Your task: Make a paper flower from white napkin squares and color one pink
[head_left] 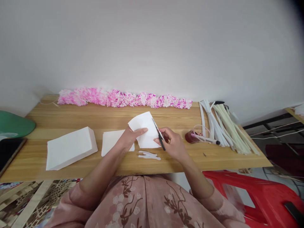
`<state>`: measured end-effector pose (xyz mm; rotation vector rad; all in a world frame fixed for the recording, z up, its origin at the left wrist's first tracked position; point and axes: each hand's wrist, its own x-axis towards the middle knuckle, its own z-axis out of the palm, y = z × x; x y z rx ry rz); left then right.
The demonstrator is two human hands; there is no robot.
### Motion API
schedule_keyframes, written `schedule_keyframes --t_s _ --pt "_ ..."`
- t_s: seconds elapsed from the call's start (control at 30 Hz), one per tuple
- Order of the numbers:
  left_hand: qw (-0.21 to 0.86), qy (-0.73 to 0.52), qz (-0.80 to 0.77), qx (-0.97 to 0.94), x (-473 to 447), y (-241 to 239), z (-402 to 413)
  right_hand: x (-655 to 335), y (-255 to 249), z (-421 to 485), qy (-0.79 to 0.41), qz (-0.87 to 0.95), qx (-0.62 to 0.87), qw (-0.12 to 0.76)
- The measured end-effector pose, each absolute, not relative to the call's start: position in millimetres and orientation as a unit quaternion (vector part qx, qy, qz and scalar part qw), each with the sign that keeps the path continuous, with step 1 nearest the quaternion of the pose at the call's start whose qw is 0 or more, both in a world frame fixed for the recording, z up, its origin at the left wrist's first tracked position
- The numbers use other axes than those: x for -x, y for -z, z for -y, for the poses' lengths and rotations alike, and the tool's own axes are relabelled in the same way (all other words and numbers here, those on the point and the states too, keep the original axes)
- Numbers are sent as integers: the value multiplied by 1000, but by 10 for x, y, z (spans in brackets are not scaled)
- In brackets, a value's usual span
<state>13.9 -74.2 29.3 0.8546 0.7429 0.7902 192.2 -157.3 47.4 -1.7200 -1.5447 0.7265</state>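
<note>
A white paper sheet (144, 134) is pinched in my left hand (129, 137), its thumb lying on the top face. My right hand (172, 142) is closed around the handles of black scissors (158, 133), whose blades lie along the sheet's right edge. Below the sheet, several short white strips (149, 155) lie on the wooden table. Partly behind my left wrist is a flat white paper (111, 141). Farther left stands a thick stack of white paper (68, 148).
Pink and white ruffled flowers (123, 98) line the wall. At right are a dark red jar (190, 137), a marker (209, 139), bundled white strips (216, 126) and cream strips (234, 129). A green cap (16, 123) and a phone (9, 152) lie left.
</note>
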Motion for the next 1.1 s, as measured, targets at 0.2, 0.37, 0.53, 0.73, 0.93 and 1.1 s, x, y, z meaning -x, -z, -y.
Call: schedule_keyframes --t_s 0.2,0.37,0.53,0.73,0.93,1.1 --pt "781 -353 -341 -385 -139 -269 735 -1937 -439 1579 -278 594 668 353" --pt "776 -379 -349 -364 -149 -255 732 -1942 -448 1584 -277 596 663 358" --pt "777 -375 -352 -363 -160 -285 744 -1942 -479 1584 -273 602 667 345" --pt "779 -372 -349 -364 -165 -273 750 -1936 -498 1570 -263 604 671 340" --pt "782 -361 -359 -360 -166 -288 752 -1924 -474 1571 -266 602 669 347" --pt "784 -364 -355 -356 -169 -301 749 -1930 -429 1573 -273 596 664 359"
